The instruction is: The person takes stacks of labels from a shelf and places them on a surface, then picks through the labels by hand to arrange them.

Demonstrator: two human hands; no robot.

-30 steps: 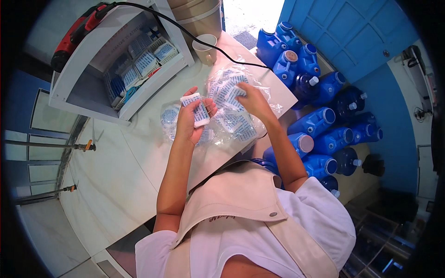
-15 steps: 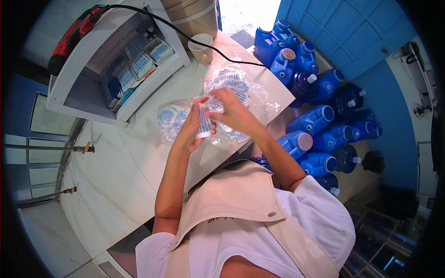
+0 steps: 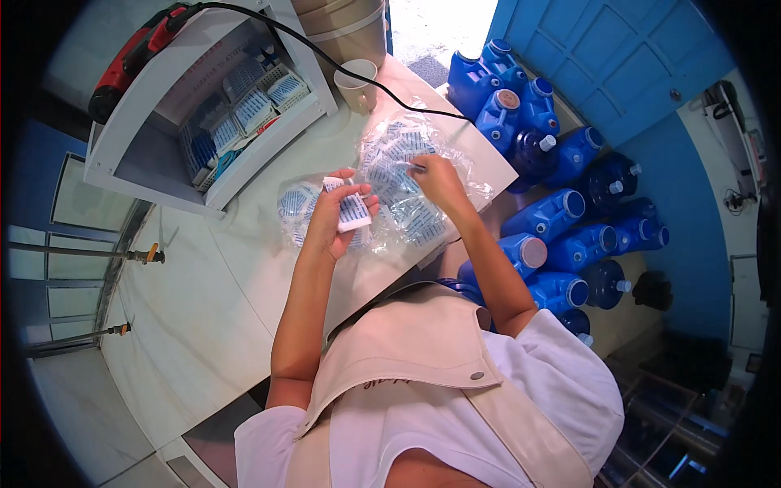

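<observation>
My left hand (image 3: 329,218) is closed around a small stack of white labels with blue print (image 3: 354,211), held above the table. My right hand (image 3: 441,182) is over an open clear plastic bag (image 3: 465,167) of similar loose labels (image 3: 390,163). Its fingertips are pinched together at the labels; what lies between them, if anything, is too small to make out. A second clear bag of labels (image 3: 294,202) lies beside and partly behind my left hand.
The pale table (image 3: 236,276) carries a white shelf unit (image 3: 154,183) with baskets of labels at left. A beige cup (image 3: 356,88) and bucket (image 3: 346,32) stand at the back. A black cable (image 3: 325,61) crosses above. Several blue water jugs (image 3: 543,213) stand at right.
My right hand has moved right, away from my left hand, to the far bag of labels. My left hand has turned, so the stack's printed face shows more.
</observation>
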